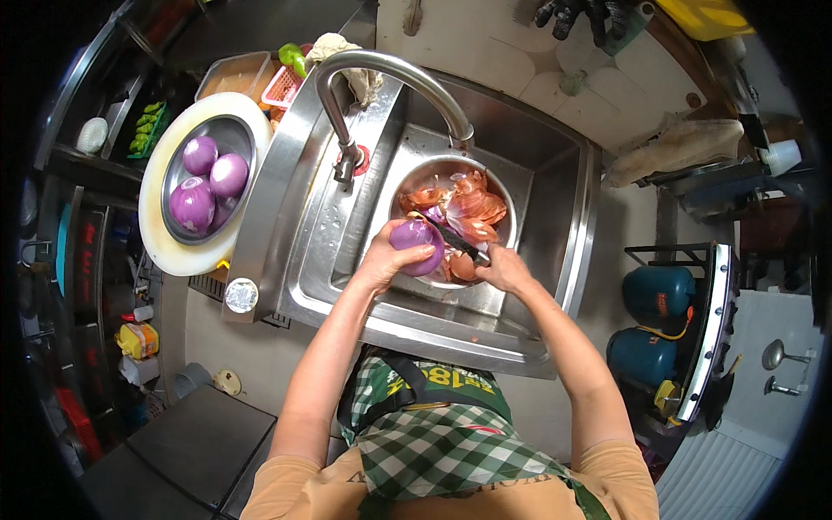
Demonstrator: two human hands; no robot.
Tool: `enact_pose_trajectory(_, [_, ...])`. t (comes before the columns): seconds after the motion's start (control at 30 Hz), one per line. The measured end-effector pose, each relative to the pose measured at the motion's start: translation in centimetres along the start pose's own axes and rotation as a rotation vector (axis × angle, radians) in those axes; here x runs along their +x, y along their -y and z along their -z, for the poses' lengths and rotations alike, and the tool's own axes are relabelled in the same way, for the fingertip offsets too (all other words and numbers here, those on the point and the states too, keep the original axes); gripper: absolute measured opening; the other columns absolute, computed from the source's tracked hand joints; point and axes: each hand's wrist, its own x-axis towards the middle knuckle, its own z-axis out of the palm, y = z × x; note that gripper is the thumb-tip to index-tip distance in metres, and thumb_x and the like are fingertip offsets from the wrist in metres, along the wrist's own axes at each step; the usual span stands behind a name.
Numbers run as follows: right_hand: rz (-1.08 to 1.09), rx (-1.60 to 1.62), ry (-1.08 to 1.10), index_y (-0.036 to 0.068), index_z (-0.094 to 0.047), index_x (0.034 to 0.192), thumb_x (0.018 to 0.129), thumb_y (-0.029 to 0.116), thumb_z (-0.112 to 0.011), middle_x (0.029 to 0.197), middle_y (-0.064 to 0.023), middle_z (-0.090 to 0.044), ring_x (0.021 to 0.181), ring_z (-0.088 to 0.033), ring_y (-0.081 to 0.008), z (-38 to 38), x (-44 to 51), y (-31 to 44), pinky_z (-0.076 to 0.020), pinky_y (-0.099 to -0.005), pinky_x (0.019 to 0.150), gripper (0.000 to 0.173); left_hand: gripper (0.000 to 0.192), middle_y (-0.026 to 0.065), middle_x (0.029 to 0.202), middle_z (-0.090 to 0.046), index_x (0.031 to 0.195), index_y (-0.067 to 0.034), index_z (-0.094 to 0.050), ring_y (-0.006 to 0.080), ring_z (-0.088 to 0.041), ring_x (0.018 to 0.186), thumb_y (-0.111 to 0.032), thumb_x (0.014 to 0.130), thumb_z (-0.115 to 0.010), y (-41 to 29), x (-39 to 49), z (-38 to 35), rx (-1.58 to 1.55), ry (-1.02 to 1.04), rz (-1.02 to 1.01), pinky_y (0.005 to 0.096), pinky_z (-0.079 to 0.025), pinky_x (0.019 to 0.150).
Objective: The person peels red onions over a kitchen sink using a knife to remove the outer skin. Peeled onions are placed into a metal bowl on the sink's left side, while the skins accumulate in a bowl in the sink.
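Observation:
My left hand (385,260) holds a peeled purple onion (416,246) over the near left rim of a round metal bowl (515,227). In my right hand (504,268) is a knife (457,242), its dark blade angled up and left against the onion's right side. Brown onion skins (478,205) and some purple pieces lie in the bowl, which stands inside a stainless steel sink (556,175). Left of the sink, several peeled purple onions (194,203) sit in a grey metal bowl (170,224) on a round, pale board (153,244).
A curved metal faucet (403,65) arches over the sink's far left part. A cloth (354,65), a green pepper (292,58), a pink basket (283,86) and a plastic container (234,75) are at the back left. Blue-green gas cylinders (656,291) stand at the right.

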Motion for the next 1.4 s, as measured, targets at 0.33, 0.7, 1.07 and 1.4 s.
enact_pose_trajectory(0.33, [0.334,0.06,-0.568,0.001,-0.052,0.093,0.085,0.021,-0.059,0.08,-0.0191,-0.062,0.077,-0.061,-0.04,1.9,-4.7,3.3,-0.0491,-0.0468,0.064,0.023,0.072,0.0123,0.107,-0.06,0.117,0.001,-0.05,0.0201,-0.06,0.097,-0.024,0.06,-0.086,-1.5,-0.1,-0.5,0.229,-0.096,0.035,0.031,-0.05,0.085])
enact_pose_trajectory(0.7, [0.565,-0.31,-0.767,0.006,-0.048,0.083,0.079,0.008,-0.055,0.07,-0.0088,-0.054,0.064,-0.06,-0.0252,2.9,-6.9,5.1,-0.0483,-0.0371,0.054,0.008,0.06,0.006,0.105,-0.063,0.118,-0.002,-0.055,0.0163,-0.059,0.098,-0.011,0.065,-0.081,-2.5,-0.7,-1.9,0.095,0.105,0.05,0.0297,-0.046,0.09])
enact_pose_trajectory(1.07, [0.353,-0.361,-0.589,0.004,-0.053,0.091,0.082,0.012,-0.056,0.074,-0.0135,-0.06,0.066,-0.063,-0.0312,2.6,-8.7,-2.5,-0.0508,-0.042,0.056,0.012,0.066,0.0101,0.107,-0.06,0.119,0.001,-0.051,0.0196,-0.06,0.096,-0.016,0.063,-0.084,-2.9,-1.4,-0.8,-0.057,0.127,0.07,0.0317,-0.049,0.088])
enact_pose_trajectory(1.4, [-0.209,1.262,-0.104,0.0,-0.05,0.108,0.093,0.031,-0.057,0.086,-0.0116,-0.064,0.069,-0.064,-0.0162,-0.5,-9.3,2.3,-0.0539,-0.025,0.056,0.036,0.083,0.0079,0.119,-0.052,0.128,-0.005,-0.043,0.0202,-0.051,0.111,-0.022,0.058,-0.084,-2.4,-2.2,-2.2,-0.306,0.161,-0.213,0.0335,-0.043,0.097])
